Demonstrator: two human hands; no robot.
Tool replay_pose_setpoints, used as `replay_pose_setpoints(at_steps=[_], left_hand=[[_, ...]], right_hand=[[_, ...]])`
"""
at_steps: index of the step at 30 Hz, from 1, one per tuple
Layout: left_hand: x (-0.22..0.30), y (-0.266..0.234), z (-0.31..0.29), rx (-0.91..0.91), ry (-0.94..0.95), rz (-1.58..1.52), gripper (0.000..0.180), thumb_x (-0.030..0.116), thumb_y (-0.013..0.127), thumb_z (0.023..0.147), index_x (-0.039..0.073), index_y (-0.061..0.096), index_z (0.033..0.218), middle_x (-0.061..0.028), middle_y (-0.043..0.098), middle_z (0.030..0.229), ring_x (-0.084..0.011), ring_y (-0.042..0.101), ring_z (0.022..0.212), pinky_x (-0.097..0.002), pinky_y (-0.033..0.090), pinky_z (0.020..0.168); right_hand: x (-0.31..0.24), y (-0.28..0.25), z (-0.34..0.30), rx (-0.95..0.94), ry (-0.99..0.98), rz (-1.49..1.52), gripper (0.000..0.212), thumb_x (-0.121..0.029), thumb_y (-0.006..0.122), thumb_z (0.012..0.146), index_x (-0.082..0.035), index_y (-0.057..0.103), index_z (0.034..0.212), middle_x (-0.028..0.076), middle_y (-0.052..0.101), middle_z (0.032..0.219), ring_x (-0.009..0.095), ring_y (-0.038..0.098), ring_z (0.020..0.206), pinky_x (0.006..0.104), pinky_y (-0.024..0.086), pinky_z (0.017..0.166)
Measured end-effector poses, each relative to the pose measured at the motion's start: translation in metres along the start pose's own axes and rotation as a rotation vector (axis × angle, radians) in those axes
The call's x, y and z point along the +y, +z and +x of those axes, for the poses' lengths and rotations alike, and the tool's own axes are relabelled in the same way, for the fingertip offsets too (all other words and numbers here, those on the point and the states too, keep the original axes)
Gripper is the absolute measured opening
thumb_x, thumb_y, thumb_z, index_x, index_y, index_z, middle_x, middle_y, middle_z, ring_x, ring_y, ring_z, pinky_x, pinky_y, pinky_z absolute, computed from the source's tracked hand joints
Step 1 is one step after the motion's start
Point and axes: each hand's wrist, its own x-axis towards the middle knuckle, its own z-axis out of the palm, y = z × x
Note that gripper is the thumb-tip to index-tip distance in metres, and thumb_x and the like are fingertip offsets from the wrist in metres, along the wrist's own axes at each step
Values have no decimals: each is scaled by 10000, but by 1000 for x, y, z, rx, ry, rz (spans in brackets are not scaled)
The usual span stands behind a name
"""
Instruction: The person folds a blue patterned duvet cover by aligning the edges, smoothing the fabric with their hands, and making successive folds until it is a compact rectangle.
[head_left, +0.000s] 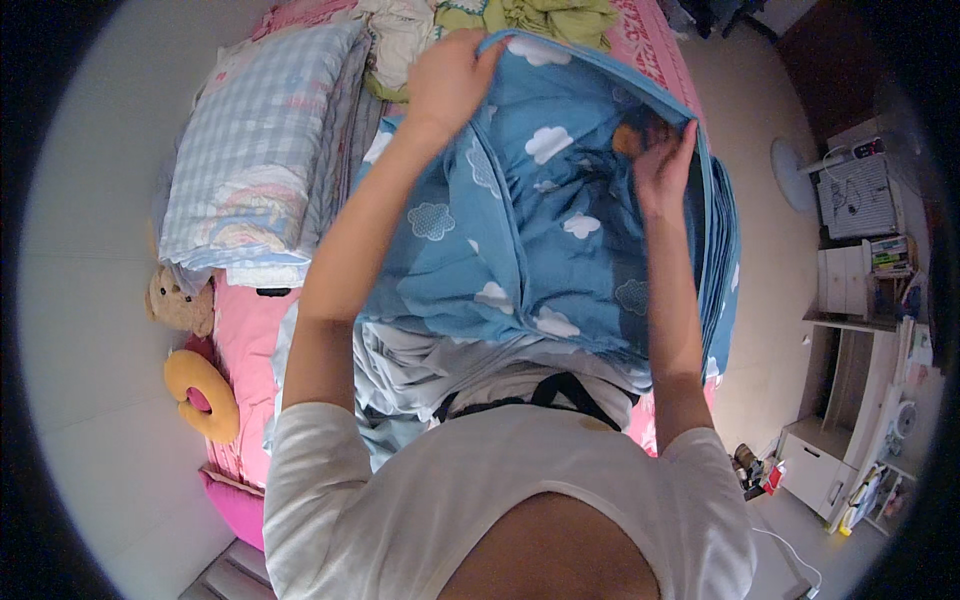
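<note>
A blue duvet cover point(548, 205) with white cloud prints lies in folds over the bed in front of me. At its far left corner my left hand point(450, 82) is closed on the edge, thumb and fingers pinching the cloth. My right hand point(662, 172) grips the far right edge, its thumb by the raised border and its fingers partly in shadow behind the cloth. Between the two hands the far edge is lifted and stretched, and layered folds hang down the right side. Grey-white bedding point(410, 365) lies bunched between the cover and my body.
Left of the cover sits a folded blue-checked quilt point(255, 150). A teddy bear point(182, 300) and a yellow neck pillow point(203, 395) lie along the wall side. Green bedding point(560, 20) is heaped at the far end. White shelving point(845, 390) and a fan point(793, 172) stand at right.
</note>
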Motion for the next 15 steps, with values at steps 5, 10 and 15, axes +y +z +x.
replay_pose_setpoints(at_steps=[5,10,15], left_hand=[[-19,21,-6,-365,-336,-446,397,365,449,938,-5,587,978,-145,638,872,-248,609,779,-356,475,718],[7,7,0,-336,-732,-1136,310,308,480,932,20,574,999,-57,631,908,-187,604,759,-303,489,743],[-31,5,20,-9,-788,-1451,243,224,489,925,6,579,981,-76,627,889,-168,603,783,-304,500,714]], right_hand=[[67,-6,-31,-454,505,-602,486,-406,482,905,-69,479,1255,40,530,1241,177,467,1139,295,365,946],[145,5,-32,-711,260,-974,479,-306,449,917,-18,409,1298,156,430,1312,244,441,1174,323,322,1004],[223,-28,-24,-611,51,-875,430,-289,434,906,11,427,1214,188,462,1200,309,453,1093,407,356,947]])
